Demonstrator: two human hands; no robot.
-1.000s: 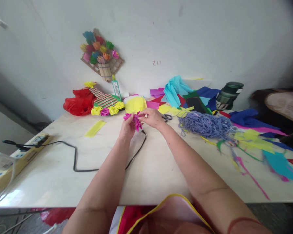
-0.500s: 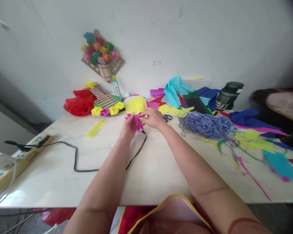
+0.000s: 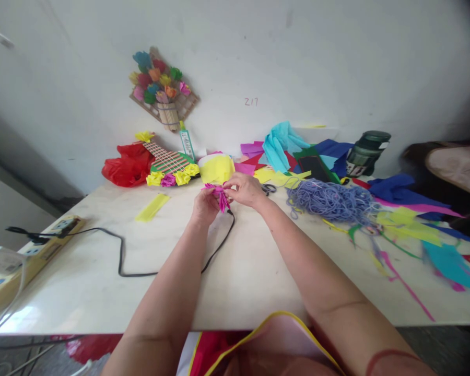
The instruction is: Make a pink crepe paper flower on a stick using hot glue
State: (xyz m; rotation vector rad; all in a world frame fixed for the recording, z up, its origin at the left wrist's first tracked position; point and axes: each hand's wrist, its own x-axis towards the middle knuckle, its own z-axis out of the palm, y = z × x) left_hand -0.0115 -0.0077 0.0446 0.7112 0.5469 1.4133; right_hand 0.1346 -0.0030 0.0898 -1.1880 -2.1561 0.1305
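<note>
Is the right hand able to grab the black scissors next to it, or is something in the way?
Probably yes. The scissors lie on the table just beside the right hand, with nothing between them. But that hand and the left hand both hold the pink paper flower, so it would have to let go.

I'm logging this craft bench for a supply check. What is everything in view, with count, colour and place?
pink paper flower: one, magenta, held between both hands above the table
table: one, pale, fills the foreground
black cable: one, runs from the power strip toward the hands
power strip: one, beige, left edge
yellow paper strip: one, left of the hands
purple cord pile: one, right of the hands
paper scraps: many, mixed colours, right side
red bag: one, back left
green jar: one, dark green, back right
flower plaque: one, multicoloured, on the wall
left hand: grip on the flower
right hand: grip on the flower
</note>
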